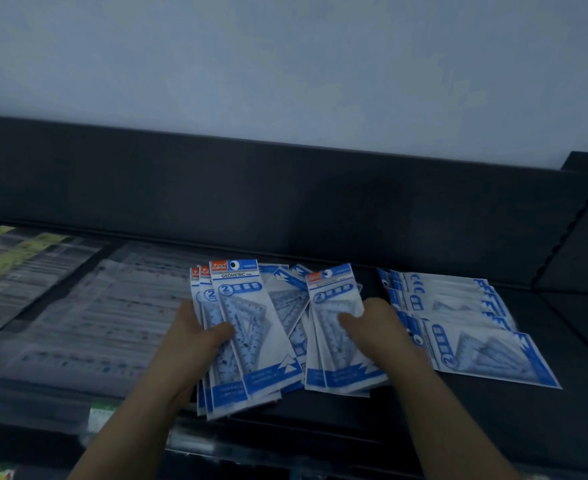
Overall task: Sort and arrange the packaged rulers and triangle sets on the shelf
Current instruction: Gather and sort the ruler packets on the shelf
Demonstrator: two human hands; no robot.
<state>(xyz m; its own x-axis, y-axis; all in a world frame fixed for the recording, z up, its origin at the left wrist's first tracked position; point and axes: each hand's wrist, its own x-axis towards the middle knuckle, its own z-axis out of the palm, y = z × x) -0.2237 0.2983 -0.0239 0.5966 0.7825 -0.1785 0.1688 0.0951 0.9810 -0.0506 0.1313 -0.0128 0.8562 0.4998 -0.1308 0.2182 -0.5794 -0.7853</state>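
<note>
- Looking down through the head camera, I see a dark shelf [545, 427] with a dark back panel [285, 188] and a pale wall [285, 64] above it.
- The left grip [195, 337] pinches a fan of triangle-set packs [251, 358]. The thumb is pressed across the front pack and the other fingers are hidden behind. The headers point away from me, and the front one reads "GEOMETRIC" over a circled "2".
- The right grip [379, 327] pinches a second bundle of packs [337, 358], thumb laid on the front face, fingers out of sight beneath. This bundle sits just beside the fan, headers also pointing away.
- Between the two bundles, loose packs [289, 296] lie on the shelf at mixed angles, partly covered by both.
- Right of the right grip, a sideways pile [476, 327] of the same blue-and-white packs lies flat on the shelf. The packs overlap like shingles, with their headers turned to the left.
- On the left part of the shelf, ruler packs [78, 306] lie flat in overlapping rows, too blurred to read. Those at the far edge carry yellow-green headers [1, 261].
- I cannot tell whether the held bundles touch the shelf or hang clear of it.
</note>
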